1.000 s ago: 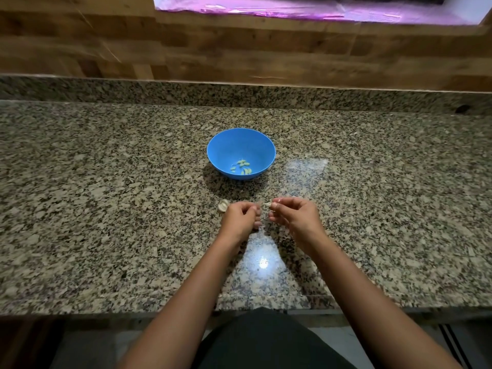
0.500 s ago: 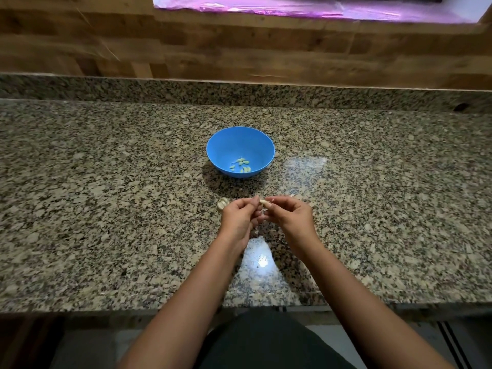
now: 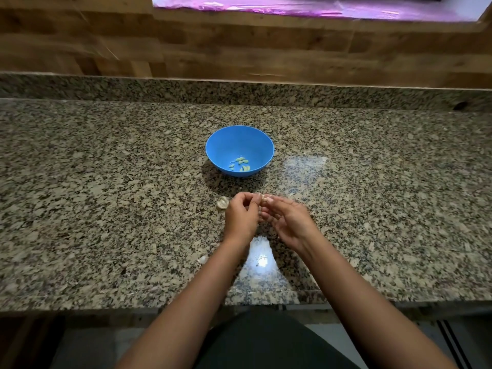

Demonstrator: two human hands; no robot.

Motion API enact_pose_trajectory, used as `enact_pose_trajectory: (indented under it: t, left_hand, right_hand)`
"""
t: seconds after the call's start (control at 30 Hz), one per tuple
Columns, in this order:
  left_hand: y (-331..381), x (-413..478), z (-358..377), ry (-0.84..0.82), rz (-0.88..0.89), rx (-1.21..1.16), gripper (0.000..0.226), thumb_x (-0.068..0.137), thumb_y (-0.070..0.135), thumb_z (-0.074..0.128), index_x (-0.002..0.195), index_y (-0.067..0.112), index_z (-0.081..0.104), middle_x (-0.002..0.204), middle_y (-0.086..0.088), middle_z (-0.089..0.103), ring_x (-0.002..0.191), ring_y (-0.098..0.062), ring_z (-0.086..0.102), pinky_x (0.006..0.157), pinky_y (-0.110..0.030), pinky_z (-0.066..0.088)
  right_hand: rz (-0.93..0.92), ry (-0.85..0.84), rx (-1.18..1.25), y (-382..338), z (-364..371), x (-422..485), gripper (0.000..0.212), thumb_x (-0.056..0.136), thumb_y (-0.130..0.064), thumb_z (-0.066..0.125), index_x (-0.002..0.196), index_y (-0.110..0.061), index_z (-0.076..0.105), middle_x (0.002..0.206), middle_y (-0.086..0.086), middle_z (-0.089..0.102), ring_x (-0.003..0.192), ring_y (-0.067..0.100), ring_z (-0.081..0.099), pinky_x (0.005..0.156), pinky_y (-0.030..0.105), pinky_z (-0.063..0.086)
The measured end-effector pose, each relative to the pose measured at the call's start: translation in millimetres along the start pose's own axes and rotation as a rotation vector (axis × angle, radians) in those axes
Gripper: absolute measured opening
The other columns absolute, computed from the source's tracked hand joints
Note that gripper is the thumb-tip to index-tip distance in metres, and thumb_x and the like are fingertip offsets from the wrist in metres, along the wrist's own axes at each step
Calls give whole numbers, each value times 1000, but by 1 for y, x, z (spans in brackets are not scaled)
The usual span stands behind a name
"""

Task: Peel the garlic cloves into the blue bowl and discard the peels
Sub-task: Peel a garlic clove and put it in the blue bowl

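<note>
Hands meet over bench [image 3: 106, 209], peeling.
I see left hand [image 3: 241, 218] and right hand [image 3: 288, 222] both pinching one garlic clove [image 3: 265, 198], fingers curled; blue bowl [image 3: 226, 145] just beyond, bare granite either side.

A home kitchen, by the look of it: a speckled granite worktop [image 3: 106, 209] runs wall to wall with a matching upstand, wood-plank wall [image 3: 239, 51] rises behind, and a blue bowl [image 3: 234, 139] holding peeled garlic cloves [image 3: 241, 164] sits mid-counter
</note>
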State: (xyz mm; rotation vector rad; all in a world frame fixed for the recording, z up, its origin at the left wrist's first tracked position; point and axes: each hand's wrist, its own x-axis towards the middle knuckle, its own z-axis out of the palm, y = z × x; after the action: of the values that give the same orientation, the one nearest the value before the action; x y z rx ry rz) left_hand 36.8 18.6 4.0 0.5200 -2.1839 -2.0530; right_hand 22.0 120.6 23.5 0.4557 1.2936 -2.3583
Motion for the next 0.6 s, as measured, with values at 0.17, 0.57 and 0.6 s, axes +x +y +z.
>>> enact_pose_trajectory:
  t: [0.17, 0.57, 0.6]
  left_hand:
    - [-3, 1, 2, 8, 52, 172, 16, 95, 31, 50, 80, 30, 50, 95, -9, 65, 86, -26, 64, 77, -47, 55]
    - [-2, 3, 7, 64, -29, 78, 12, 97, 28, 47, 90, 20, 50, 95, -10, 64, 83, -26, 63, 74, -38, 53]
    - [-2, 4, 7, 77, -35, 70, 11, 97, 28, 47, 91, 20, 50, 93, -10, 64, 81, -26, 64, 71, -38, 53]
  right_hand:
    - [34, 36, 91, -3, 3, 0, 10, 87, 8, 54, 95, 4, 59, 86, 16, 65, 76, 21, 65, 66, 25, 58]
    - [-26, 22, -151, -8, 2, 0, 18, 84, 15, 54, 89, -2, 48, 68, 15, 62, 52, 19, 65, 52, 26, 57]
    - [-27, 20, -157, -8, 1, 0, 19, 84, 15, 54, 90, -1, 47, 71, 16, 61, 53, 20, 66, 52, 27, 57]
